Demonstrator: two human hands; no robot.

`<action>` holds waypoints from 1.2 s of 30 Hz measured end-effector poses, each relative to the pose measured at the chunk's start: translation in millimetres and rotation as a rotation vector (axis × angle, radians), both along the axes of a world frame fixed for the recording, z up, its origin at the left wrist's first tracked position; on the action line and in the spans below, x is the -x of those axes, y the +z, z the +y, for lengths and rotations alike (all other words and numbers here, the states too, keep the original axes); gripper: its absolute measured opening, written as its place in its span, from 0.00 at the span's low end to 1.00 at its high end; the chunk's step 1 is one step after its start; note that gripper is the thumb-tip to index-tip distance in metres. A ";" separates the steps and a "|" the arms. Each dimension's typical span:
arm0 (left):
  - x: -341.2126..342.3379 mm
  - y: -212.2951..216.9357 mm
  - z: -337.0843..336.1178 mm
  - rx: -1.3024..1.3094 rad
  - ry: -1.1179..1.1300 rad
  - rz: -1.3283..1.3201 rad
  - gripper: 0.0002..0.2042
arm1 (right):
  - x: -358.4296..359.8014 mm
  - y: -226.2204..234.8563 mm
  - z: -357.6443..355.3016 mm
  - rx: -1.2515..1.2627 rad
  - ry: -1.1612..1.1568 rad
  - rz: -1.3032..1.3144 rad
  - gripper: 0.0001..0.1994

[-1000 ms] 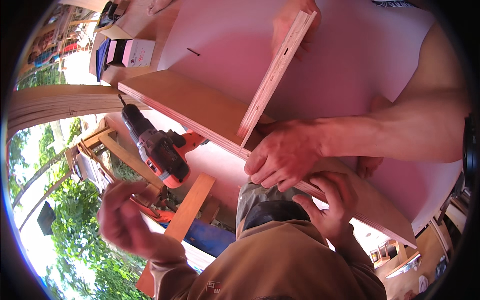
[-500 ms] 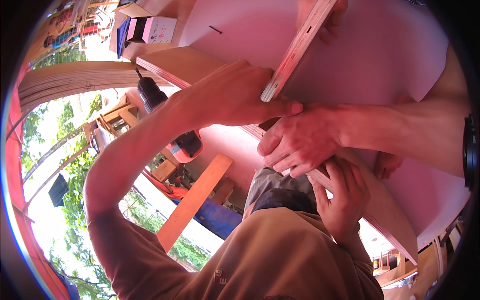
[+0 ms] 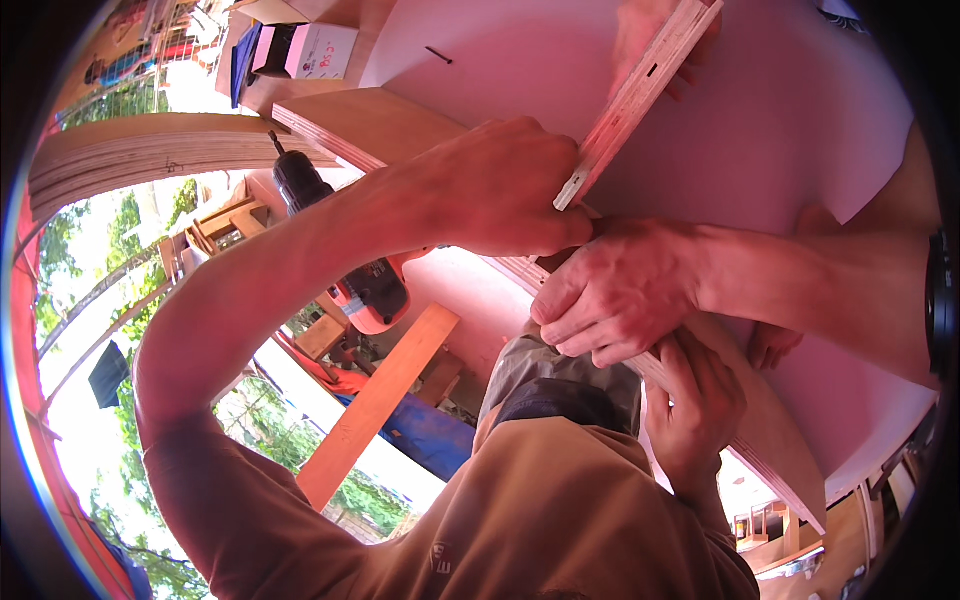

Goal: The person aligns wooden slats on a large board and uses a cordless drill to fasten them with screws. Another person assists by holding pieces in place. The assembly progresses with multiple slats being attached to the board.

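A narrow plywood strip (image 3: 640, 100) slants up from the middle. My left hand (image 3: 510, 185) is closed at its lower end, with some fingers hidden behind the wood. Below, my right hand (image 3: 700, 390) curls its fingers round the edge of a curved plywood panel (image 3: 775, 440). Another person's hand (image 3: 620, 295) reaches in from the right and lies curled between my two hands, over the panel's edge; what it holds cannot be made out. A further hand (image 3: 645, 45) supports the strip near its upper end.
A cordless drill (image 3: 300, 180) lies behind my left forearm. Beside it are a plywood panel (image 3: 375, 125) and stacked curved plywood (image 3: 150, 155). A white box (image 3: 320, 50) and a screw (image 3: 438, 55) rest at the back on the pale surface (image 3: 500, 40). A wooden board (image 3: 380, 405) slants below.
The plywood strip and my left hand have shifted right. My left thumb has drawn in. The other person's hand has moved slightly right and down; my right hand has barely moved.
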State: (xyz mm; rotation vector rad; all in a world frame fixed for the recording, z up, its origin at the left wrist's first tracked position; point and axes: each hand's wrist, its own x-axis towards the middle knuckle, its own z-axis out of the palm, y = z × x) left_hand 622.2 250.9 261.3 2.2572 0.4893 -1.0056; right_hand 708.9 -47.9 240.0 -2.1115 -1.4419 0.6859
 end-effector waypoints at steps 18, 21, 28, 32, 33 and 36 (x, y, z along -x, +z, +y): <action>-7.1 -4.5 14.7 0.302 0.421 0.145 0.40 | -4.9 5.4 0.0 0.069 0.016 -0.017 0.19; -2.6 -15.1 12.9 0.371 0.556 -0.159 0.44 | -5.0 6.8 3.4 0.065 0.022 0.035 0.19; 8.3 -8.9 33.5 0.471 0.271 -0.035 0.39 | -41.1 14.9 -1.5 0.135 0.060 0.561 0.23; 26.4 5.9 33.9 0.343 0.068 -0.135 0.33 | -77.4 -16.9 -16.5 0.544 -0.276 0.782 0.17; 32.1 8.5 30.9 0.306 0.001 -0.208 0.32 | -81.4 -32.7 -16.9 0.574 -0.320 0.769 0.17; 43.7 6.5 21.0 0.104 -0.129 -0.282 0.32 | -80.4 -81.9 -2.4 0.607 -0.364 0.817 0.17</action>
